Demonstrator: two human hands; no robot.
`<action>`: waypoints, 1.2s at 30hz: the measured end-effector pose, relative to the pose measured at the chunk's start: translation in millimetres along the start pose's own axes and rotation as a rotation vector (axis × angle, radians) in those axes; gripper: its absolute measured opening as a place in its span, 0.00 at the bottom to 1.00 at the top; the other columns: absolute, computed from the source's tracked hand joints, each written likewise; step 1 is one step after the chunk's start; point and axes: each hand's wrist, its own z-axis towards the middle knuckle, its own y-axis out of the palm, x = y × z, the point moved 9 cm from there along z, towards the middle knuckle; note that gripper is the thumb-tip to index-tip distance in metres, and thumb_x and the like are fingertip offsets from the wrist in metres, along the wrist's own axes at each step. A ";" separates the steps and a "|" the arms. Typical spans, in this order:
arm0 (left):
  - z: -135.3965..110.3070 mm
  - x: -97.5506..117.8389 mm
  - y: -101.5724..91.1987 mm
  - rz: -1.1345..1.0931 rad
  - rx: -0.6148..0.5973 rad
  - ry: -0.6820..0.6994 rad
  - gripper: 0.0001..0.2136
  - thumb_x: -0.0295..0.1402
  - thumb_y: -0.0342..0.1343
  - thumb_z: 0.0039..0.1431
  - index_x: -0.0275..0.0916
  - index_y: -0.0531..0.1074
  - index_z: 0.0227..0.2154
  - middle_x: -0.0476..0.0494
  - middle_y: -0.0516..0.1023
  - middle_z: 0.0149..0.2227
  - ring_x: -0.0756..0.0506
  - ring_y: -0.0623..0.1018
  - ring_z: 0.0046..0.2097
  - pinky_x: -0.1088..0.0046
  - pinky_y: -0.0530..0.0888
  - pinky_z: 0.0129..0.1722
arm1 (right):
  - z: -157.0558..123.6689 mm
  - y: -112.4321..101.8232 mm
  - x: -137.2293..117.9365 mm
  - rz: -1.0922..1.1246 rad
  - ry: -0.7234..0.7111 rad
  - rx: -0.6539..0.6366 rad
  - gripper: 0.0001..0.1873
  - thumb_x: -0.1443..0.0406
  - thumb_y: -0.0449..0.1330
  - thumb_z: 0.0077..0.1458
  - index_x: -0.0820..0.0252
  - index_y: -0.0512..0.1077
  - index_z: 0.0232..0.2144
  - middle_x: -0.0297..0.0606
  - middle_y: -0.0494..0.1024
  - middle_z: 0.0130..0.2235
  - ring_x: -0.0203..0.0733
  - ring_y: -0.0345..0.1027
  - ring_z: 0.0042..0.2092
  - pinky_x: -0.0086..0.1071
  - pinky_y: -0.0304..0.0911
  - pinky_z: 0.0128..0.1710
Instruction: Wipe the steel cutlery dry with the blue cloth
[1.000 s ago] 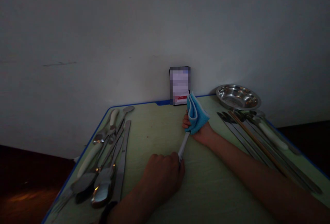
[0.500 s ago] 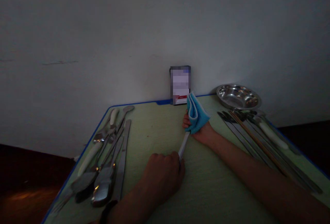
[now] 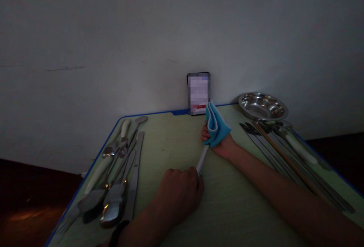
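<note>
My left hand (image 3: 178, 194) is closed in a fist around the near end of a long metal utensil (image 3: 202, 160), which lies over the green table top (image 3: 170, 148). My right hand (image 3: 220, 144) is closed around a folded blue cloth (image 3: 216, 125), and the cloth is wrapped over the far end of that utensil. What kind of utensil it is stays hidden by the cloth and my fist.
Several spoons, knives and forks (image 3: 116, 175) lie in a heap along the table's left edge. Another row of cutlery and chopsticks (image 3: 287, 156) lies on the right, behind it a steel bowl (image 3: 263, 106). A small box (image 3: 198, 93) leans against the wall.
</note>
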 end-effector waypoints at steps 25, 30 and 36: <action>-9.5 1.8 5.4 0.071 -0.040 0.033 0.15 0.27 0.40 0.57 0.33 0.72 0.26 0.37 0.76 0.20 0.40 0.77 0.23 0.66 0.70 0.22 | 3.2 -3.6 -4.2 -0.022 0.059 -0.009 0.17 0.61 0.45 0.56 0.58 0.60 0.17 0.28 0.59 0.15 0.30 0.51 0.18 0.26 0.54 0.18; -6.9 -1.1 -1.2 0.034 -0.073 0.033 0.16 0.28 0.39 0.58 0.33 0.72 0.25 0.38 0.76 0.21 0.41 0.77 0.26 0.66 0.70 0.26 | -2.5 3.9 10.1 -0.136 0.168 -0.089 0.12 0.62 0.52 0.53 0.59 0.65 0.20 0.32 0.68 0.19 0.33 0.61 0.22 0.29 0.62 0.23; -6.6 0.0 -1.7 0.019 -0.059 0.032 0.18 0.30 0.36 0.59 0.34 0.72 0.26 0.37 0.77 0.22 0.39 0.77 0.25 0.62 0.72 0.25 | -5.2 1.7 16.8 -0.190 0.196 -0.095 0.08 0.63 0.57 0.48 0.60 0.67 0.20 0.33 0.71 0.20 0.35 0.65 0.23 0.31 0.66 0.26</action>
